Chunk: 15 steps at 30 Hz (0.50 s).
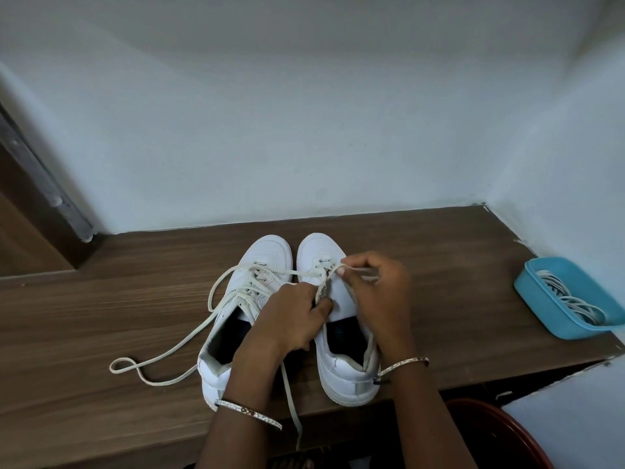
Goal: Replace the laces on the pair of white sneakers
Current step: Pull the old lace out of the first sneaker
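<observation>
Pinching a cream lace (359,270) between thumb and forefinger of the right hand (378,289), just above the toe-end eyelets of the right-side sneaker (338,377); gripping that same sneaker's eyelet edge with the curled fingers of the left hand (291,319), thumb pressed in beside the tongue. Nearest the camera, wearing a studded bangle (248,412) on the left wrist and a thin plain bangle (404,363) on the right. Peeking in at the bottom right corner, below the shelf edge, with a reddish-brown round rim (500,431). Standing side by side on the wooden shelf (101,316), heels toward the camera and toes toward the wall, with the left-side sneaker (267,255) close beside its partner, almost touching at the toes. Threaded loosely on the left-side sneaker, with a loose lace end (162,353) trailing out to the left in a long loop across the wood, and with another strand hanging over the front edge between the forearms; cannot tell which sneaker that strand belongs to. Laced on the right-side sneaker only near the toe, tongue bare behind that. Further right, well apart from the sneakers, resting near the shelf's corner: a blue plastic tray (554,319) holding a bundle of spare laces (571,301). Behind everything, closing off the shelf with a pale wall (304,130), and at far left with a wooden door frame (40,174).
</observation>
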Each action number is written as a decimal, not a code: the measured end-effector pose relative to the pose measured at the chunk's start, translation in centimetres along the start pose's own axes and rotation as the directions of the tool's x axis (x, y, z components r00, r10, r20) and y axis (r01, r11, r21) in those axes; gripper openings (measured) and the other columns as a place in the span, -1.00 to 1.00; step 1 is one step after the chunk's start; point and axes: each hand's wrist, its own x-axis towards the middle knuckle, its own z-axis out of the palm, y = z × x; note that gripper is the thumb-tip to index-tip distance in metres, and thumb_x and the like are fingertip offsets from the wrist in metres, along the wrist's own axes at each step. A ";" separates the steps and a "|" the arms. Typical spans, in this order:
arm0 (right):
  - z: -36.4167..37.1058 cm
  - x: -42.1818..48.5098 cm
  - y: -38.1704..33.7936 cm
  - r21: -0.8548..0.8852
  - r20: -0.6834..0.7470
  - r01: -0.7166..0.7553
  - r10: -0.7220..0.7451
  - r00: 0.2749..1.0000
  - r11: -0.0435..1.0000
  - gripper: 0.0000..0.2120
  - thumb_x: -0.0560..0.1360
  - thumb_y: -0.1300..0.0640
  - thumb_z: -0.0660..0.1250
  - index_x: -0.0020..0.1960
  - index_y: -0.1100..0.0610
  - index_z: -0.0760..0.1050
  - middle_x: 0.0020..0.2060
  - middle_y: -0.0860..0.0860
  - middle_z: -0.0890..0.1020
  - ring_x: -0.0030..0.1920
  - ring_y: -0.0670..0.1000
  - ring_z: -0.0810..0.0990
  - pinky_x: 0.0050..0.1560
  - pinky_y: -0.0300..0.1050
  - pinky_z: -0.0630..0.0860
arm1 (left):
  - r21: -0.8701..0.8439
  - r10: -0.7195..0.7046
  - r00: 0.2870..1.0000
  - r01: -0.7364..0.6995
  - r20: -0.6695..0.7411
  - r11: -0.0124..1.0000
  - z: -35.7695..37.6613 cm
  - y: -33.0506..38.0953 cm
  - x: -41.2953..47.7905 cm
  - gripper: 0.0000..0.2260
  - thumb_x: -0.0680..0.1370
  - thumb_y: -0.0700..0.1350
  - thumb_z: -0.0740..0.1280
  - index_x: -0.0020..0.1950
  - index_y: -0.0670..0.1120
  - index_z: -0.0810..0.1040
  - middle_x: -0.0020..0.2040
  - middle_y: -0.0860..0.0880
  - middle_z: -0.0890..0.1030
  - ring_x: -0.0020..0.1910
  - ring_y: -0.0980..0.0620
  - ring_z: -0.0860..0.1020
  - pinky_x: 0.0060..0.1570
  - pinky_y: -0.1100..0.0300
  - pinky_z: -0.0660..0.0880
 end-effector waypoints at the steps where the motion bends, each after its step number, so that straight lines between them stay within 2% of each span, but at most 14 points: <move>1: -0.2 0.1 -0.4 0.154 -0.041 -0.107 0.114 0.993 0.982 -0.92 0.40 0.23 0.52 -0.19 0.08 0.67 -0.20 -0.09 0.74 -0.10 -0.04 0.71 -0.02 -0.06 0.61 | -0.001 -0.009 1.000 0.009 0.002 1.000 0.0 -0.1 0.0 -0.71 0.62 0.00 0.19 -0.23 -0.12 0.46 -0.40 -0.10 0.63 -0.53 -0.02 0.59 -0.19 -0.02 0.59; 3: -0.8 0.6 -0.7 0.428 -0.140 -0.255 0.342 0.929 0.867 -0.83 0.40 0.38 0.50 -0.21 0.12 0.66 -0.25 -0.05 0.74 -0.17 -0.08 0.71 -0.12 -0.20 0.60 | -0.012 -0.030 1.000 0.030 0.000 0.999 0.1 -0.2 0.1 -0.70 0.61 0.02 0.20 -0.18 -0.17 0.49 -0.39 -0.13 0.63 -0.53 -0.03 0.59 -0.19 -0.04 0.59; 5: -1.7 1.1 0.0 0.624 -0.189 -0.356 0.577 0.795 0.696 -0.77 0.40 0.40 0.49 -0.23 0.08 0.63 -0.30 -0.06 0.71 -0.25 -0.08 0.64 -0.25 -0.21 0.51 | -0.028 -0.038 0.999 0.038 0.000 0.999 0.1 -0.2 0.1 -0.69 0.60 0.03 0.20 -0.18 -0.19 0.49 -0.38 -0.13 0.64 -0.53 -0.05 0.60 -0.20 -0.04 0.59; 6: -2.1 1.3 0.4 0.664 -0.192 -0.402 0.663 0.724 0.631 -0.77 0.41 0.38 0.49 -0.24 0.06 0.62 -0.30 -0.04 0.69 -0.25 -0.06 0.60 -0.29 -0.20 0.46 | -0.032 -0.038 0.999 0.039 0.002 0.999 0.1 -0.2 0.1 -0.68 0.60 0.02 0.21 -0.18 -0.19 0.49 -0.37 -0.12 0.64 -0.53 -0.05 0.60 -0.20 -0.04 0.60; 7: -2.5 1.4 0.9 0.658 -0.208 -0.434 0.702 0.681 0.616 -0.78 0.43 0.36 0.47 -0.22 0.06 0.61 -0.28 -0.01 0.67 -0.23 -0.04 0.59 -0.30 -0.20 0.44 | -0.033 -0.039 0.999 0.039 0.003 0.999 0.1 -0.2 0.0 -0.69 0.60 0.02 0.21 -0.19 -0.19 0.50 -0.37 -0.11 0.64 -0.53 -0.04 0.60 -0.20 -0.03 0.60; 8: -2.8 1.4 1.4 0.609 -0.251 -0.440 0.686 0.683 0.660 -0.79 0.43 0.36 0.46 -0.20 0.06 0.61 -0.23 0.02 0.66 -0.19 -0.03 0.59 -0.27 -0.22 0.46 | -0.032 -0.038 0.999 0.039 0.003 0.999 0.1 -0.2 0.0 -0.69 0.61 0.01 0.22 -0.19 -0.20 0.50 -0.37 -0.11 0.64 -0.53 -0.04 0.60 -0.20 -0.03 0.60; 9: -2.9 1.4 1.5 0.503 -0.299 -0.425 0.613 0.731 0.753 -0.79 0.43 0.36 0.43 -0.15 0.05 0.61 -0.17 0.04 0.66 -0.16 -0.02 0.59 -0.23 -0.24 0.50 | -0.033 -0.039 0.999 0.039 0.004 0.999 0.0 -0.2 0.1 -0.69 0.61 0.01 0.22 -0.18 -0.20 0.50 -0.37 -0.11 0.65 -0.53 -0.04 0.60 -0.20 -0.04 0.60; 11: -3.0 1.1 1.2 0.187 -0.311 -0.286 0.333 0.890 0.940 -0.73 0.38 0.30 0.39 -0.04 -0.03 0.60 -0.02 0.01 0.66 -0.04 -0.01 0.59 -0.09 -0.21 0.56 | -0.031 -0.040 0.999 0.041 0.005 0.999 0.0 -0.1 0.1 -0.68 0.61 0.01 0.21 -0.18 -0.20 0.50 -0.38 -0.11 0.64 -0.54 -0.03 0.60 -0.19 -0.04 0.60; 13: -2.6 0.9 0.4 -0.030 -0.143 -0.076 0.071 0.987 0.997 -0.68 0.34 0.20 0.39 0.04 -0.08 0.59 0.07 -0.09 0.62 0.11 -0.05 0.53 0.06 -0.23 0.49 | -0.023 -0.039 0.999 0.039 0.005 0.999 0.1 -0.1 0.1 -0.68 0.61 0.01 0.21 -0.18 -0.21 0.50 -0.39 -0.11 0.64 -0.55 -0.02 0.59 -0.20 -0.04 0.60; 15: -1.7 0.6 0.1 -0.196 0.075 0.102 -0.089 0.993 0.975 -0.70 0.30 0.06 0.37 0.03 -0.11 0.62 0.10 -0.19 0.58 0.18 -0.08 0.47 0.17 -0.13 0.40 | -0.019 -0.035 0.999 0.035 0.005 0.999 0.0 0.0 0.1 -0.69 0.61 0.00 0.20 -0.18 -0.20 0.51 -0.40 -0.11 0.63 -0.55 -0.02 0.60 -0.22 -0.02 0.60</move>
